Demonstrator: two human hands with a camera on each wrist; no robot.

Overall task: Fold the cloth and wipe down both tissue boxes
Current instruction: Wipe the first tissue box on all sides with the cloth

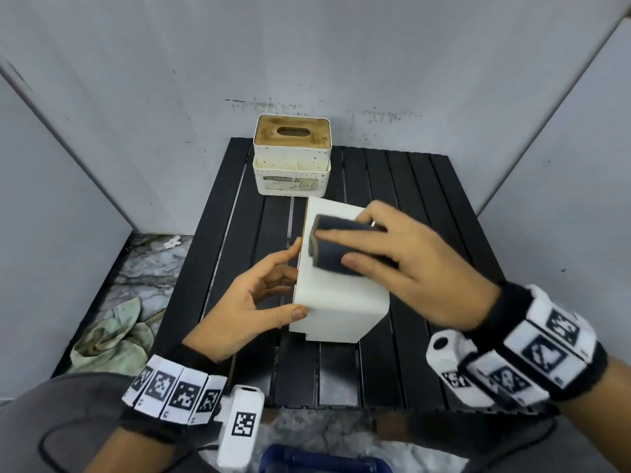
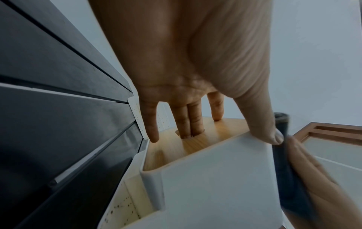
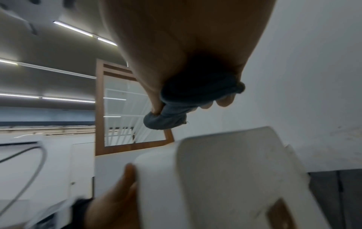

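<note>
A plain white tissue box (image 1: pixel 341 298) lies on its side mid-table, its wooden lid (image 2: pixel 195 144) facing left. My left hand (image 1: pixel 273 291) holds it: the thumb lies on the upper face, and the fingers (image 2: pixel 188 120) rest on the lid with two poking into the slot. My right hand (image 1: pixel 392 261) grips a folded dark blue cloth (image 1: pixel 338 247) and presses it on the box's upper face. In the right wrist view the cloth (image 3: pixel 176 117) bunches under the fingers above the box (image 3: pixel 225 178). A speckled white tissue box (image 1: pixel 292 155) with a wooden top stands upright at the back.
The black slatted table (image 1: pixel 426 353) sits in a corner of grey walls. A crumpled greenish rag (image 1: pixel 109 339) lies on the marbled floor to the left. A blue object (image 1: pixel 324 462) shows below the table's front edge.
</note>
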